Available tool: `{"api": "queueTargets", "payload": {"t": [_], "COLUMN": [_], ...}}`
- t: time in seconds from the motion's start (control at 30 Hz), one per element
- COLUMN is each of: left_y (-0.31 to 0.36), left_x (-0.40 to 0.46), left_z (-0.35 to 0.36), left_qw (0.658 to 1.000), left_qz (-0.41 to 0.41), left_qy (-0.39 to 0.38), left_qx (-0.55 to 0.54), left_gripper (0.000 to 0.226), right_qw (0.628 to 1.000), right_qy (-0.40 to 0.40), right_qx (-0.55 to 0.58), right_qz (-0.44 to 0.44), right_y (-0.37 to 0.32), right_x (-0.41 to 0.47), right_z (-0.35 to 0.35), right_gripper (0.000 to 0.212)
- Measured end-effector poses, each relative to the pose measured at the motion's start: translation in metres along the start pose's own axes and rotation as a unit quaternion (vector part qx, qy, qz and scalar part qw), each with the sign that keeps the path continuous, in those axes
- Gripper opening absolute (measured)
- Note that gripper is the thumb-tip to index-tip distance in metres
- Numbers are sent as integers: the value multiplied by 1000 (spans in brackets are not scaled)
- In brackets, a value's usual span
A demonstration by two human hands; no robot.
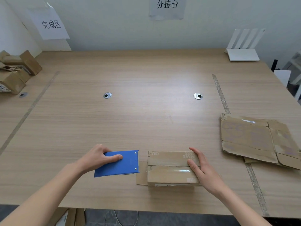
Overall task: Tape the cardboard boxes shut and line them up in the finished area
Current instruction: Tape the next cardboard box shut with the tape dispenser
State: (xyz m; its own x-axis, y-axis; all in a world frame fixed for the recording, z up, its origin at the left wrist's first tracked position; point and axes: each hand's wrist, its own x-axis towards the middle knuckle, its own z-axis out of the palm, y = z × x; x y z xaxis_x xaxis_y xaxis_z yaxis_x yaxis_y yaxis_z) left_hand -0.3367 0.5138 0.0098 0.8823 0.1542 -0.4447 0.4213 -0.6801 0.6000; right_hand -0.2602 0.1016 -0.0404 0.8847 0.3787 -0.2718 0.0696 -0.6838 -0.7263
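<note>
A small brown cardboard box (169, 168) lies near the table's front edge, its top flaps folded shut with a glossy strip along the seam. My right hand (201, 167) rests flat on the box's right end, fingers spread over the top. My left hand (99, 158) grips a blue tape dispenser (119, 163), which sits just left of the box, its metal-riveted end facing the box's left side. A loose flap (141, 173) sticks out under the box on the left.
Flattened cardboard boxes (254, 139) lie at the right. Several taped boxes (14, 72) stand at the far left, below a paper sign (50, 24). Tape lines (220, 93) mark zones on the wooden table (146, 119). A white stand (242, 46) sits back right.
</note>
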Motion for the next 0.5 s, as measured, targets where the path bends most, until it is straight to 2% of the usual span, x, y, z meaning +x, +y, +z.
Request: {"api": "queueTargets", "payload": {"t": [0.3, 0.5], "left_y": [-3, -4], "left_x": [-8, -7], "left_z": [-21, -6], "left_qw": [1000, 998], "left_qz": [-3, 34], "left_qy": [-10, 12], "left_qx": [17, 48], "left_gripper": [59, 62], "right_qw": [1000, 1000], "right_qy": [-9, 4], "right_qx": [0, 16], "right_qz": [1, -11], "right_y": [2, 5], "right_x": [2, 3], "right_z": [-1, 3], "right_gripper": [54, 55]}}
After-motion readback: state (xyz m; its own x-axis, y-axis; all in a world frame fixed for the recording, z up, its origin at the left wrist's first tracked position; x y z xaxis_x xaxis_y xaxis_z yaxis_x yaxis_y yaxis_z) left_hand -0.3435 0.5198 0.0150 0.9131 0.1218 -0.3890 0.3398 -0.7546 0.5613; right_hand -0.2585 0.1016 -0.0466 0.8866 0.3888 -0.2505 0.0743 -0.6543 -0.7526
